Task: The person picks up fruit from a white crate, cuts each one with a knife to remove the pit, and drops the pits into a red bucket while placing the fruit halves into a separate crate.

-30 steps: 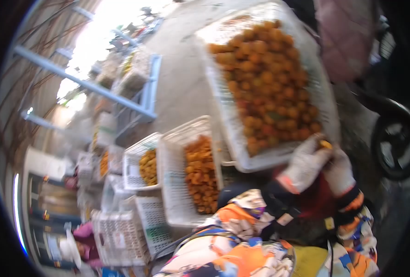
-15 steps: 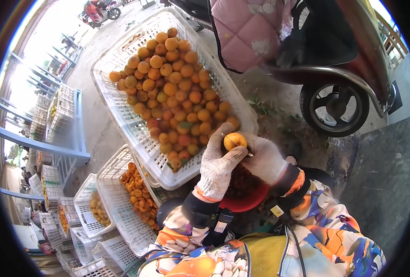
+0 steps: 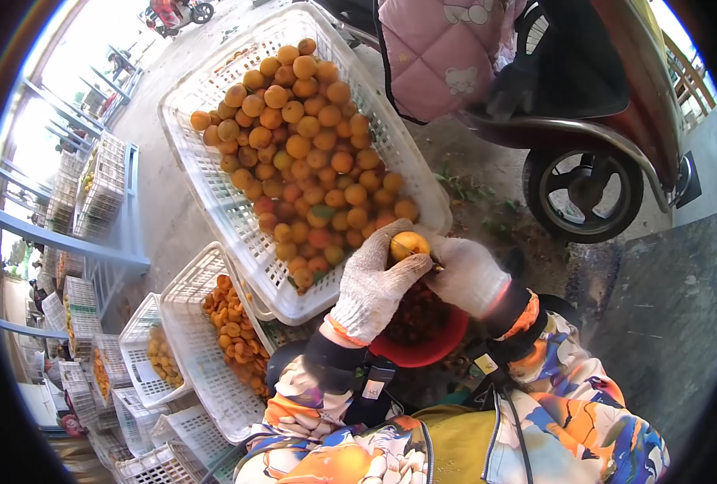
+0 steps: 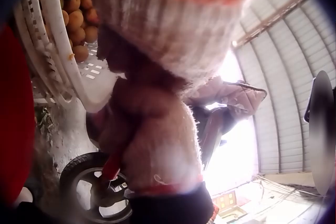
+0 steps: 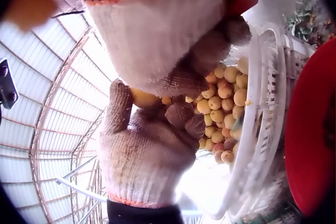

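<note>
My gloved left hand (image 3: 379,278) pinches an orange-yellow apricot (image 3: 409,246) between thumb and fingers. A thin dark line runs across the fruit. Against its right side is my gloved right hand (image 3: 467,274), fingers curled. A narrow red handle (image 4: 111,169) sticks out from the right hand's palm side in the left wrist view; the tool's other end is mostly hidden by the gloves. Both hands are over a red basin (image 3: 435,351) with dark bits inside. Just beyond them stands a large white crate (image 3: 423,189) heaped with whole apricots (image 3: 298,145).
Left of me, a white crate (image 3: 185,323) holds halved apricots (image 3: 233,331), with a smaller crate (image 3: 138,355) of yellow fruit beside it. More crates stack farther left near a blue metal frame (image 3: 68,242). A scooter (image 3: 584,194) with a pink quilted cover is parked at right.
The head view has swung and steadied, so the crates and scooter sit farther left. My hands stay together at the apricot, which has turned slightly in the left fingers.
</note>
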{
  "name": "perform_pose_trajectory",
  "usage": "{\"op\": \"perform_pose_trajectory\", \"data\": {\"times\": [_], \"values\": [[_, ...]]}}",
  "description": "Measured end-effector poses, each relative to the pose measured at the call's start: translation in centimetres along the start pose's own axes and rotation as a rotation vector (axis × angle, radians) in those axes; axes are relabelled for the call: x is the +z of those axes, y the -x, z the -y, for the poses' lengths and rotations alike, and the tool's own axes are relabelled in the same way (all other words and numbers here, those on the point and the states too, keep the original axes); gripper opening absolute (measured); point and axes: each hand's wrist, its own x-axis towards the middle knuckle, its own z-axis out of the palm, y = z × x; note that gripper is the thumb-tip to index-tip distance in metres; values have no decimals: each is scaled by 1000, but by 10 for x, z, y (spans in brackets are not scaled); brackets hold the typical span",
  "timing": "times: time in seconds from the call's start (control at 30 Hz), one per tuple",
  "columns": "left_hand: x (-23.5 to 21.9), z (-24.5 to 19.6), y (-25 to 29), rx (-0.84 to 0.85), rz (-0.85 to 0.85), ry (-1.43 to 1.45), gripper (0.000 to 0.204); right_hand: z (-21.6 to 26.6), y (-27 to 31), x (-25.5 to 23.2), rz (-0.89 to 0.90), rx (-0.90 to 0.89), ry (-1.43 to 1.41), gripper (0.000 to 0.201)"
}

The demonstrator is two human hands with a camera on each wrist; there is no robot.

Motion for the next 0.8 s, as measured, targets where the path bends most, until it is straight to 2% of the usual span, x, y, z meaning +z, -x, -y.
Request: {"op": "perform_pose_trajectory", "data": {"times": [0.03, 0.1, 0.13, 0.23, 0.3, 0.33, 0.4, 0.43, 0.53, 0.6, 0.63, 0.7, 0.73, 0.8], "values": [[3, 1, 0, -3, 0, 3, 55, -6, -1, 6, 3, 2, 2, 29], [8, 3, -1, 16, -64, -311, 57, -16, -8, 21, 36, -7, 41, 28], [9, 6, -2, 14, -65, -311, 57, -16, -9, 20, 37, -7, 41, 28], [13, 20, -5, 60, -67, -189, 58, -9, -7, 10, 82, 6, 2, 29], [21, 28, -6, 136, -163, 164, 59, -2, -5, 9, -104, -4, -53, 30], [21, 29, -7, 139, -164, 164, 59, -2, -5, 10, -105, -7, -52, 30], [19, 30, -6, -30, -143, 221, 60, -2, -4, 14, -116, 3, -44, 30], [20, 29, -4, -30, -143, 221, 60, -3, -4, 14, -116, 3, -45, 30], [22, 27, -3, 14, -151, 126, 59, -8, -4, 13, -30, 32, -9, 28], [21, 35, -5, 183, -169, -181, 58, -12, -8, 17, 65, 76, 25, 28], [21, 39, -6, 180, -164, -185, 58, -11, -10, 16, 63, 80, 19, 28], [22, 43, -8, 158, -179, -156, 63, -7, -12, 10, 204, 175, 101, 32], [22, 42, -8, 158, -175, -159, 63, -4, -10, 9, 201, 177, 97, 32], [23, 40, -7, 114, -162, -69, 61, 4, -6, 8, 10, 189, 51, 36]]}}
